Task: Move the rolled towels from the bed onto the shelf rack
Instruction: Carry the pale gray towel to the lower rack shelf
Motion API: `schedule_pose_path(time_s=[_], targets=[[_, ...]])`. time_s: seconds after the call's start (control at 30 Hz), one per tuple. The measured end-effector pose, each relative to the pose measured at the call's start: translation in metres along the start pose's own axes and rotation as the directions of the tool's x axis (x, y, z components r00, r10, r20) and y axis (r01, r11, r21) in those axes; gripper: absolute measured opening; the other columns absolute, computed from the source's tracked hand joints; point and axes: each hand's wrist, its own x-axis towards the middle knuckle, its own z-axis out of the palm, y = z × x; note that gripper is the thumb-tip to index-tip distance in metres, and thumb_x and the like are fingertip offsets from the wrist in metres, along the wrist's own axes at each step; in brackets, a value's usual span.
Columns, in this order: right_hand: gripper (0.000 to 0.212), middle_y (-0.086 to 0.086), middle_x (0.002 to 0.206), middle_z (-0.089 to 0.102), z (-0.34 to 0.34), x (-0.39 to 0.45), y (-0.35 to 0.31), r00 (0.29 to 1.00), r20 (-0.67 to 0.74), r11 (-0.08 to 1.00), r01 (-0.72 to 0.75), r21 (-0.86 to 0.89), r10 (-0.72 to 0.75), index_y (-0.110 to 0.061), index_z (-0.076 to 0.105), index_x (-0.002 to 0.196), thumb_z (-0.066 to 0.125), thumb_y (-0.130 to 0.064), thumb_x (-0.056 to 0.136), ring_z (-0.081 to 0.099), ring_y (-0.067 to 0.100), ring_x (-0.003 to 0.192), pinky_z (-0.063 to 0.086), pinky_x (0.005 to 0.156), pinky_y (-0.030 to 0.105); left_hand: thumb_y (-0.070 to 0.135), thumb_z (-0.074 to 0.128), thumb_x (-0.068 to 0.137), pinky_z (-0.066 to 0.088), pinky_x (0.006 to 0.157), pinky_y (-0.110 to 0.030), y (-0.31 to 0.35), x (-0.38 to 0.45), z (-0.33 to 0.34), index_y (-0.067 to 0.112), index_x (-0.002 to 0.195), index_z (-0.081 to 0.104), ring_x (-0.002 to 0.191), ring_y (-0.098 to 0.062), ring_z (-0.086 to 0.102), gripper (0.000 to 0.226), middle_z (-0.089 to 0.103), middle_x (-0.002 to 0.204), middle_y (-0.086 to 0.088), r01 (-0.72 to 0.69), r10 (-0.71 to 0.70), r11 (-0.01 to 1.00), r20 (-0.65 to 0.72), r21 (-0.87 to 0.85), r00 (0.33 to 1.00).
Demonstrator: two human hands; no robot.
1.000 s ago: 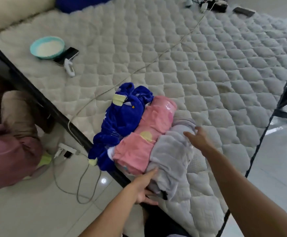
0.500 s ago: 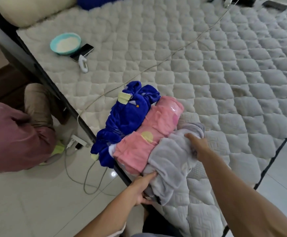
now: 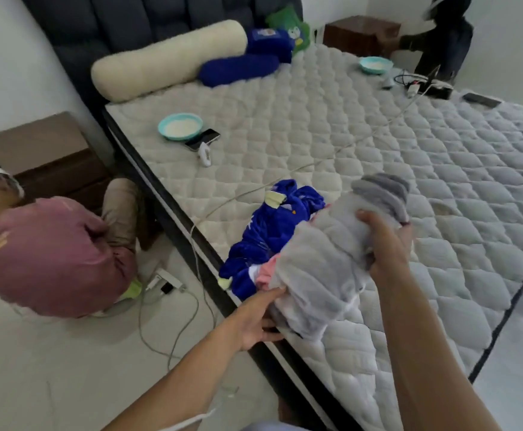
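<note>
Fingers of both hands, left hand (image 3: 255,323) and right hand (image 3: 381,244), clamp the grey rolled towel (image 3: 325,262), which may unroll if dragged against the pink towel (image 3: 266,270) at nine o'clock.

three rolled towels sit at the bed's (image 3: 331,144) near edge: one roll (image 3: 272,231) leftmost, second (image 3: 265,270) mostly hidden under the third roll (image 3: 331,259), which is on the right, tilted up. left hand (image 3: 258,318) at its near end, right hand (image 3: 381,241) on its far part. bowl (image 3: 180,126) and phone (image 3: 202,139) behind-left; a person (image 3: 51,253) on the floor, left of bed.
</note>
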Motion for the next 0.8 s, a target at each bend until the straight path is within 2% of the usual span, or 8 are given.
schedule_pose_path(time_s=[0.1, 0.17, 0.27, 0.37, 0.47, 0.6, 0.7, 0.8], targets=[[0.063, -0.007, 0.099, 0.057, 0.045, -0.055, -0.020, 0.984, 0.130, 0.993, 0.119, 0.015, -0.120, -0.021, 0.044, 0.122, 0.077, -0.024, 0.068, 0.061, 0.012, 0.087, 0.054, 0.061, 0.030, 0.048, 0.063, 0.085, 0.048, 0.100, -0.048, 0.005, -0.046, -0.038, 0.023, 0.115, 0.060, 0.114, -0.031, 0.060, 0.039, 0.064, 0.121, -0.010, -0.133, 0.129, 0.987, -0.048, -0.092, 0.991], [0.067, -0.002, 0.107, 0.063, 0.080, -0.092, -0.018, 0.959, 0.226, 0.986, 0.166, 0.035, -0.169, -0.019, 0.046, 0.122, 0.078, -0.025, 0.063, 0.065, 0.015, 0.095, 0.059, 0.074, 0.037, 0.049, 0.060, 0.086, 0.049, 0.096, -0.045, 0.000, -0.078, -0.069, 0.020, 0.117, 0.062, 0.109, -0.029, 0.062, 0.043, 0.065, 0.119, -0.011, -0.206, 0.194, 0.971, -0.107, -0.118, 0.975], [0.076, -0.001, 0.116, 0.064, 0.129, -0.153, 0.006, 0.901, 0.393, 0.983, 0.179, 0.050, -0.184, -0.019, 0.045, 0.125, 0.081, -0.028, 0.058, 0.065, 0.016, 0.101, 0.058, 0.085, 0.044, 0.050, 0.056, 0.088, 0.049, 0.093, -0.043, -0.022, -0.127, -0.127, 0.018, 0.110, 0.064, 0.098, -0.027, 0.063, 0.039, 0.066, 0.106, -0.011, -0.284, 0.239, 0.942, -0.239, -0.178, 0.941], [0.072, -0.001, 0.117, 0.061, 0.175, -0.222, 0.048, 0.810, 0.566, 0.979, 0.203, -0.023, -0.155, -0.019, 0.044, 0.125, 0.079, -0.030, 0.063, 0.064, 0.016, 0.103, 0.057, 0.086, 0.043, 0.055, 0.055, 0.087, 0.050, 0.093, -0.042, -0.062, -0.173, -0.192, 0.019, 0.118, 0.061, 0.104, -0.026, 0.063, 0.048, 0.064, 0.119, -0.010, -0.339, 0.231, 0.906, -0.374, -0.254, 0.898], [0.073, 0.000, 0.122, 0.059, 0.219, -0.296, 0.089, 0.668, 0.728, 0.960, 0.273, -0.052, -0.151, -0.019, 0.042, 0.126, 0.080, -0.030, 0.064, 0.061, 0.016, 0.107, 0.056, 0.088, 0.041, 0.059, 0.054, 0.085, 0.051, 0.089, -0.039, -0.104, -0.217, -0.250, 0.018, 0.130, 0.055, 0.109, -0.026, 0.062, 0.061, 0.058, 0.132, -0.011, -0.406, 0.197, 0.841, -0.497, -0.357, 0.845], [0.070, -0.006, 0.120, 0.053, 0.268, -0.387, 0.128, 0.441, 0.885, 0.912, 0.407, -0.049, -0.149, -0.019, 0.038, 0.130, 0.077, -0.027, 0.072, 0.056, 0.005, 0.102, 0.049, 0.082, 0.023, 0.061, 0.052, 0.086, 0.049, 0.092, -0.042, -0.150, -0.265, -0.309, 0.016, 0.134, 0.053, 0.119, -0.030, 0.058, 0.066, 0.056, 0.137, -0.013, -0.513, 0.144, 0.728, -0.631, -0.454, 0.763], [0.068, -0.008, 0.119, 0.054, 0.311, -0.460, 0.164, 0.215, 0.970, 0.882, 0.471, 0.001, -0.116, -0.020, 0.038, 0.128, 0.077, -0.027, 0.073, 0.055, 0.002, 0.104, 0.047, 0.090, 0.026, 0.059, 0.051, 0.087, 0.049, 0.091, -0.042, -0.186, -0.301, -0.353, 0.019, 0.123, 0.059, 0.117, -0.028, 0.058, 0.055, 0.057, 0.135, -0.012, -0.639, 0.108, 0.571, -0.724, -0.516, 0.681], [0.066, -0.012, 0.113, 0.056, 0.348, -0.531, 0.206, 0.010, 0.997, 0.857, 0.510, 0.066, -0.082, -0.020, 0.041, 0.126, 0.078, -0.028, 0.072, 0.056, -0.001, 0.101, 0.045, 0.085, 0.021, 0.055, 0.052, 0.089, 0.052, 0.084, -0.041, -0.221, -0.331, -0.397, 0.020, 0.114, 0.060, 0.113, -0.029, 0.058, 0.044, 0.057, 0.132, -0.013, -0.738, 0.032, 0.385, -0.792, -0.554, 0.610]])
